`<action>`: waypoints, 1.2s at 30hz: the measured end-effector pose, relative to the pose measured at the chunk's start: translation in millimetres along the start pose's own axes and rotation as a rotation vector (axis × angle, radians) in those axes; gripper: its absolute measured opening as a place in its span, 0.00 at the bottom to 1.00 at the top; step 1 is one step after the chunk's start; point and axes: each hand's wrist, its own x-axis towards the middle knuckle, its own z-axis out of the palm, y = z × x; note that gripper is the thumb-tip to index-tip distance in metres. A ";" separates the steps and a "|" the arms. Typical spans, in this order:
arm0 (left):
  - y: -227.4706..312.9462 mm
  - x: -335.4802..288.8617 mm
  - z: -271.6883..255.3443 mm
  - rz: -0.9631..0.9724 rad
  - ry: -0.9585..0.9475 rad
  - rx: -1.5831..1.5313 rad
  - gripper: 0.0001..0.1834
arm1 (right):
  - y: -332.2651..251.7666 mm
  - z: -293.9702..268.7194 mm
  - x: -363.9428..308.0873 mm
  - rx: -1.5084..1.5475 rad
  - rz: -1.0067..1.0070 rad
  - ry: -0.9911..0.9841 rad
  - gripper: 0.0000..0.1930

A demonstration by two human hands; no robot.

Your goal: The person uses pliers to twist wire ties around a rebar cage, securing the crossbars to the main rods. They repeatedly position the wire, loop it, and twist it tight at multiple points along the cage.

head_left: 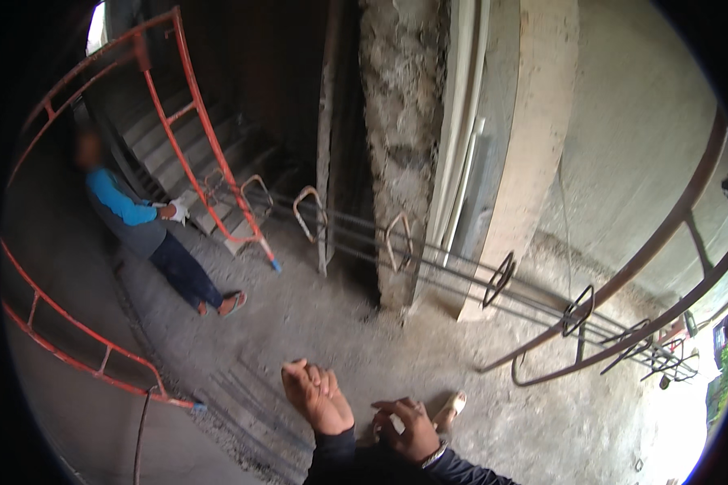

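My left hand point(317, 398) is raised above the concrete floor, its fingers curled in toward the palm. Whether anything small is inside them is hidden. Close beside it on the right is my right hand point(408, 428), its fingers bent and spaced apart, with nothing visible between them. The two hands are not touching. Beyond them a long rebar cage point(453, 267) of thin steel bars runs from the stairs toward the bright opening at the right. Several bent steel stirrups point(398, 241) are spaced along the bars, and neither hand touches them.
A person point(129, 210) in a blue-sleeved shirt stands at the left beside a red scaffold frame point(202, 121). Concrete stairs point(182, 153) rise behind. A rough column point(404, 121) stands past the cage. Curved brown metal tubes point(623, 283) cross it at right. Another red frame point(101, 372) is lower left.
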 end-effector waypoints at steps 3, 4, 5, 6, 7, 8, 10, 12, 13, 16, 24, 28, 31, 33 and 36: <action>8.3 5.1 0.6 -0.027 0.096 0.051 0.17 | -2.7 9.9 4.9 -0.185 -0.028 0.016 0.12; 10.2 6.9 -0.6 -0.031 0.105 0.057 0.17 | -3.9 13.9 5.2 -0.186 -0.118 0.105 0.10; 12.1 8.2 -3.0 -0.029 0.135 0.069 0.17 | -3.8 16.9 6.6 -0.177 -0.212 0.180 0.08; 12.8 8.9 -5.1 -0.031 0.137 0.065 0.18 | -4.1 18.8 5.8 -0.107 -0.158 0.117 0.11; 13.3 9.1 -8.1 -0.050 0.133 0.036 0.18 | -3.0 19.4 6.4 -0.102 -0.150 0.064 0.14; 13.7 9.6 -11.5 -0.042 0.124 0.019 0.18 | -1.8 21.1 7.7 -0.116 -0.198 0.058 0.13; 14.4 11.5 -19.2 -0.036 0.115 -0.009 0.20 | 1.1 21.3 10.3 -0.144 -0.248 0.037 0.13; 15.1 14.6 -27.5 -0.041 0.169 -0.025 0.21 | 3.2 21.2 13.5 -0.187 -0.340 0.007 0.13; 15.7 16.9 -31.9 -0.048 0.176 -0.036 0.22 | 3.3 22.0 15.1 -0.206 -0.376 0.008 0.13; 17.0 23.3 -46.1 -0.017 0.247 -0.045 0.22 | 1.7 25.2 18.9 -0.096 -0.345 -0.084 0.12; 31.0 28.6 -73.6 0.005 0.283 -0.094 0.21 | -13.6 39.1 18.0 0.168 -0.256 -0.271 0.10; 35.4 24.2 -65.3 -0.018 0.267 -0.049 0.21 | -24.4 47.1 12.9 0.418 0.075 -0.363 0.10; 35.0 20.4 -55.2 -0.033 0.227 -0.054 0.20 | -25.7 49.8 12.3 0.444 0.175 -0.347 0.11; 33.0 16.6 -49.6 -0.042 0.230 -0.054 0.20 | -21.6 49.8 11.2 0.443 0.176 -0.322 0.12; 26.7 9.5 -47.4 -0.061 0.279 -0.084 0.19 | -7.8 46.8 7.8 0.421 0.119 -0.281 0.10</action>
